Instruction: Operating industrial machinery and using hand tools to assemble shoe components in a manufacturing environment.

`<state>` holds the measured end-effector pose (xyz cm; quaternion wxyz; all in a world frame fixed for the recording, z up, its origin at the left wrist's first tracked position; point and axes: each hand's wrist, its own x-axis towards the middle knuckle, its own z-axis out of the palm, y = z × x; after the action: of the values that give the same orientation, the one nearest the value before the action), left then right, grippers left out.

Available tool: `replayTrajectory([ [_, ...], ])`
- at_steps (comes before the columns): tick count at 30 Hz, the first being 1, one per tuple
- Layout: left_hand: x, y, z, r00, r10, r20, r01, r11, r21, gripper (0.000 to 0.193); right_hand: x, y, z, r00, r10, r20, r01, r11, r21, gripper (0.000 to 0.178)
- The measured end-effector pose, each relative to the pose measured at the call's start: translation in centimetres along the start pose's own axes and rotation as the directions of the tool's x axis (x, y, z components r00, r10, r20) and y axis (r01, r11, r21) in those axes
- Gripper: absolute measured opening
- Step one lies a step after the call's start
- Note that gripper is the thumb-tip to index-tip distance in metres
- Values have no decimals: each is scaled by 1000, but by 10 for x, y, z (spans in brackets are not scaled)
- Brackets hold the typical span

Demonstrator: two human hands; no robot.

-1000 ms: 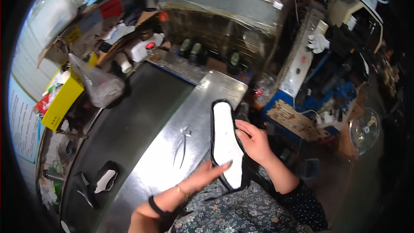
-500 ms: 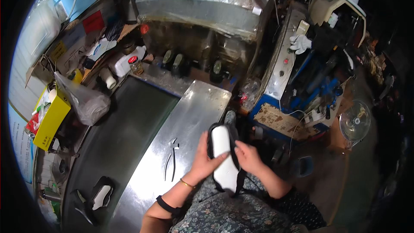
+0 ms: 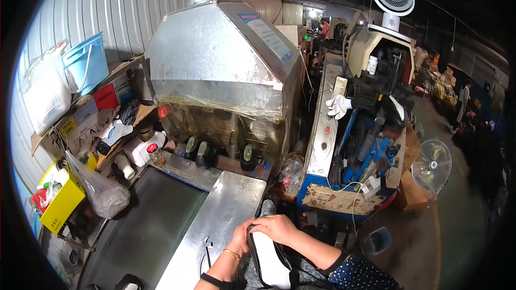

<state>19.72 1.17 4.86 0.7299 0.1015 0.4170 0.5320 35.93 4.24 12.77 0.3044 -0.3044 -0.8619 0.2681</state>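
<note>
A black shoe upper with a long white insole-like bottom facing up (image 3: 270, 260) lies over my lap. My left hand (image 3: 239, 239) is closed on the left side of its far end. My right hand (image 3: 278, 229) curls over the tip from the right, its fingers meeting the left hand's. Their fingers hide the tip itself. To the left, a pincer-like hand tool (image 3: 207, 248) lies on the shiny metal tabletop (image 3: 236, 188), partly behind my left forearm. At the bottom edge, another black piece with a white bottom (image 3: 129, 282) sits on the dark belt.
The dark belt (image 3: 150, 225) runs left of the tabletop, toward a metal-hooded machine (image 3: 215, 48) with several dark shoe-shaped forms (image 3: 203, 156) at its opening. A yellow box (image 3: 63, 204) and plastic bag (image 3: 107, 193) hang left. A blue-framed machine (image 3: 344, 198) stands right.
The view has tilted up, showing more of the room. Both hands have moved from the sides of the black piece to its far end, where they now come together.
</note>
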Motion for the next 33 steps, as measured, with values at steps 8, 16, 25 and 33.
replayTrajectory([
  [8,-16,1,16,999,-16,48,11,995,100,32,8,0,-27,966,93,241,-152,958,243,28],
  [16,-34,-20,24,890,457,3,-390,757,525,36,-80,47,52,923,377,71,-336,704,626,57],
  [25,-39,9,20,936,277,216,-350,775,525,41,-115,42,24,729,616,298,-598,362,715,41],
  [33,-26,-3,14,944,292,157,-327,748,577,46,-105,28,57,755,620,213,-636,772,7,55],
])
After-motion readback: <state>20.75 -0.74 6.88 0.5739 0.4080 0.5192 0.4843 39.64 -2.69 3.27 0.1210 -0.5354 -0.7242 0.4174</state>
